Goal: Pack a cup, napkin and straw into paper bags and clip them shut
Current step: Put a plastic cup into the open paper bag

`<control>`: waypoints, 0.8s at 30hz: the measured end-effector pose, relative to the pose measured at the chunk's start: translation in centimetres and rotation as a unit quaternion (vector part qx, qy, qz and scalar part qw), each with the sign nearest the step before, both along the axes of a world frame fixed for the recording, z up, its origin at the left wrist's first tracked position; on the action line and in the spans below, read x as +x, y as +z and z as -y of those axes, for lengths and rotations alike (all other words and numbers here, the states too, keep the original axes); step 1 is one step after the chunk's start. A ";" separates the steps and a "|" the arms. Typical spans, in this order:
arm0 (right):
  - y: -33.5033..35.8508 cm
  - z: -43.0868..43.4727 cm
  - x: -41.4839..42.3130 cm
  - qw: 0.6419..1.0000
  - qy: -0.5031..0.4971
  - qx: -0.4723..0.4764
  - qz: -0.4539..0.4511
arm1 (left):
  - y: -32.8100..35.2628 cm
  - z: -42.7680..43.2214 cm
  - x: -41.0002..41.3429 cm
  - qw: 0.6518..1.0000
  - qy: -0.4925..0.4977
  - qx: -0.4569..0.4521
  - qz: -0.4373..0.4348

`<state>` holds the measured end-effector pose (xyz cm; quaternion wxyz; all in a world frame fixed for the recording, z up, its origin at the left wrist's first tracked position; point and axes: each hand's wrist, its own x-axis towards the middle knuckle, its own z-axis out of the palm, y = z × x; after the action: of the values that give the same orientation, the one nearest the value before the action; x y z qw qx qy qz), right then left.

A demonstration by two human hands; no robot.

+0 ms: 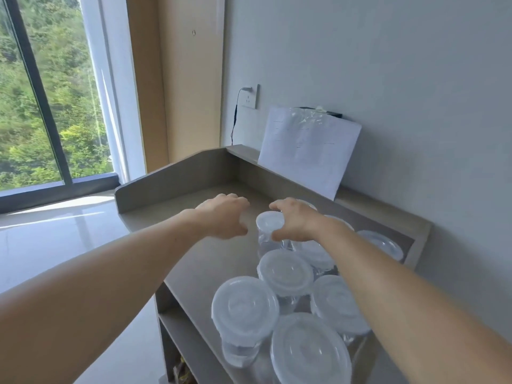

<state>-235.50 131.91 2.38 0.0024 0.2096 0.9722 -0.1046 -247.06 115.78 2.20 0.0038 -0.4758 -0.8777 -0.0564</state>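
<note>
Several clear plastic cups with white lids stand on a grey-brown desk [199,261]. The far one, a lidded cup [268,222], has my right hand [293,221] over its top, fingers and thumb curled round the lid's rim. My left hand [224,214] hovers just left of that cup, fingers bent downward over the desk, holding nothing. Closer cups [245,303] cluster toward me. No bag, napkin or straw shows.
A white sheet of paper [307,151] leans against the wall on the desk's raised back ledge. A wall socket with a plugged cable [249,98] is above. A large window [50,106] fills the left. Shelves [177,328] sit under the desk.
</note>
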 end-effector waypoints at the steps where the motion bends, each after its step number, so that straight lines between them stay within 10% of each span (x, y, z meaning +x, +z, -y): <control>1: -0.1 -0.3 -0.9 1.000 0.002 -0.008 0.020 | -0.4 -0.2 -0.8 1.000 -0.003 -0.002 0.004; 13: -1.2 -2.3 -5.9 0.983 0.024 0.020 0.182 | -3.0 -1.0 -6.0 0.999 -0.012 -0.016 0.033; 24: 4.1 -1.3 -1.7 0.998 -0.013 -0.003 -0.056 | 0.7 -1.1 -5.4 1.000 -0.012 -0.001 0.008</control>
<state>-237.19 133.21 6.47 -0.0529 0.2161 0.9676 -0.1192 -252.44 116.88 2.90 -0.0043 -0.4855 -0.8722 -0.0598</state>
